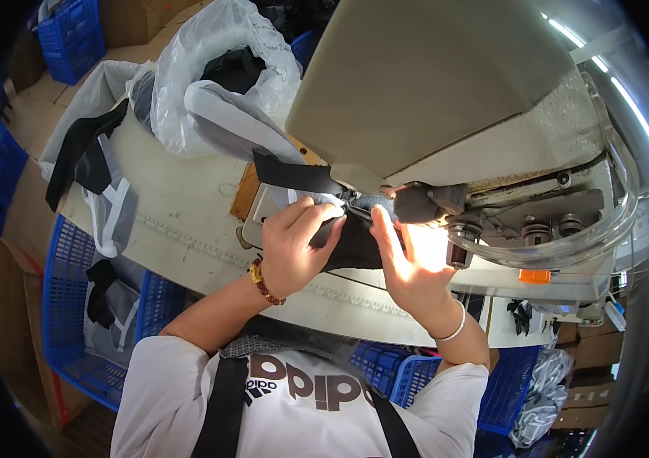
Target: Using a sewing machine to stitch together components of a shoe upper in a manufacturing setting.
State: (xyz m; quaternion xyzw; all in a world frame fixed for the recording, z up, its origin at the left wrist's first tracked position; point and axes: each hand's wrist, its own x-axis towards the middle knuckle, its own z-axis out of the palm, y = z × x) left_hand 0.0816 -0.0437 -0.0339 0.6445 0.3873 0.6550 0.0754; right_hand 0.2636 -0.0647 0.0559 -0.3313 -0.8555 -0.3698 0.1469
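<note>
- Cardboard box (pixel 11 328) at far left, with a blue plastic crate (pixel 65 298) next to it, grey and black fabric pieces lying inside.
- Black, grey and white fabric piece (pixel 99 168) draped over the left end of the sewing table (pixel 175 191). A ruler strip (pixel 187 245) runs along the front, its markings too tiny to make out.
- White plastic bag (pixel 168 99) behind that, black fabric in its mouth, bit of dark handwriting near the top right.
- Left hand (pixel 298 240) in a beaded bracelet, thumb and forefinger together, pinching the black cloth (pixel 356 248), which sits right by the needle area.
- White T-shirt (pixel 294 427) below, big dark lettering and a smaller printed logo on the chest, upside down from here.
- Right hand (pixel 412 263) just right of the cloth, fingers stretched out. Glare washes it out, so can't tell if it's gripping anything.
- Sewing machine (pixel 431 76) hogs the top right, its bulky head blocking whatever's behind.
- Clear tube (pixel 630 183) loops past an orange block (pixel 534 276) on the machine's right.
</note>
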